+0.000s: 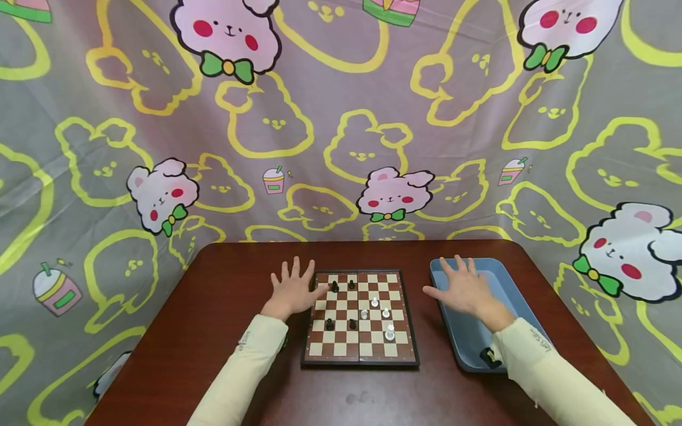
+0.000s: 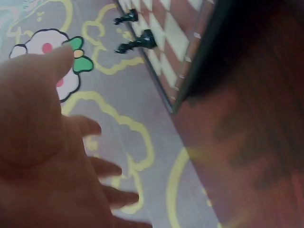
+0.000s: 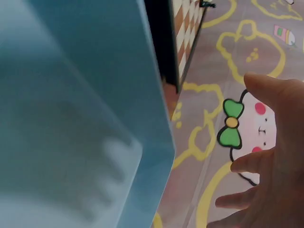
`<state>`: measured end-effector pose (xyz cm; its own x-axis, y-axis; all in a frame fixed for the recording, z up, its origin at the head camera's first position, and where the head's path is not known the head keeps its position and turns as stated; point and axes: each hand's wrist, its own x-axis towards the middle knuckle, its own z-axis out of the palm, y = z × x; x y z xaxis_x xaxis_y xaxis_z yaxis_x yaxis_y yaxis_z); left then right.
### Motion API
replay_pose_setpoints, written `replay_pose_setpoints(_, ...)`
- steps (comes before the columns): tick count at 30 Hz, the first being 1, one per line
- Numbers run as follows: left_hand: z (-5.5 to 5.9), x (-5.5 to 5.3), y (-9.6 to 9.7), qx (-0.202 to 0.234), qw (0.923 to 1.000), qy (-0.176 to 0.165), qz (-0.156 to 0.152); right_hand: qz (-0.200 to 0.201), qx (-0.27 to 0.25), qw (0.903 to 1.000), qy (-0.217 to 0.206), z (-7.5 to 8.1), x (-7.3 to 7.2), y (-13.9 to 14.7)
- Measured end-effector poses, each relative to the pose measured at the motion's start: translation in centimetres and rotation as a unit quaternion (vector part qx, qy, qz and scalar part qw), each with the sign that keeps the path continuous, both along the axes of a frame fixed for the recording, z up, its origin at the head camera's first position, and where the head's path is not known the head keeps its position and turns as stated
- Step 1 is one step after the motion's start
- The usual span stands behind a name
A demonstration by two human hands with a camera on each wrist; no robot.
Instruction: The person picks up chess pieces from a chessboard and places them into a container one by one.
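A brown-and-cream chessboard (image 1: 345,349) with a black rim lies on the table. On its left half stand several black chess pieces (image 1: 330,324), on its right half several white chess pieces (image 1: 390,332). My left hand (image 1: 292,291), fingers spread and holding nothing, hovers by the board's far left edge. In the left wrist view the left hand (image 2: 42,142) is beside the board corner, near two black pieces (image 2: 137,42). Over the far left part of a blue tray (image 1: 469,346) hovers my right hand (image 1: 466,290), its fingers spread too. The right wrist view shows the right hand (image 3: 280,156) beyond the tray's rim (image 3: 164,137).
The dark reddish-brown table (image 1: 229,284) extends left of the board and in front of it. A patterned cloth (image 1: 319,160) with bunny drawings hangs behind the table and along its sides. A strip of table (image 1: 426,331) separates board and tray.
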<state>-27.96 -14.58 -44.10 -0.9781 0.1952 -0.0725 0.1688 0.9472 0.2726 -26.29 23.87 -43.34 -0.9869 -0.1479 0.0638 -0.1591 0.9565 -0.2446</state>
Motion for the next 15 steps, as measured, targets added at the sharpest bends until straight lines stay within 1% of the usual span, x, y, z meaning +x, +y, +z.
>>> replay_pose_setpoints(4,-1.0,-0.4,-0.9,0.013,0.9984,-0.033,-0.045,0.042,-0.03,0.9985,0.019,0.2,0.6,-1.0)
replay_pose_setpoints(8,-1.8,-0.6,-1.8,0.042,0.9923,-0.08,-0.085,0.105,-0.057,0.9924,0.03,0.1,1.2,-2.0)
replay_pose_setpoints(11,-2.5,-0.4,-2.1,0.062,0.987,-0.106,-0.103,0.144,-0.071,0.9866,0.03,-0.3,1.6,-2.7)
replay_pose_setpoints(13,-2.9,-0.2,-2.2,0.071,0.9848,-0.113,-0.111,0.16,-0.078,0.9836,0.028,-0.6,1.8,-3.1)
replay_pose_setpoints(15,-3.2,0.1,-2.2,0.07,0.984,-0.114,-0.118,0.172,-0.086,0.9811,0.021,-0.9,2.0,-3.6)
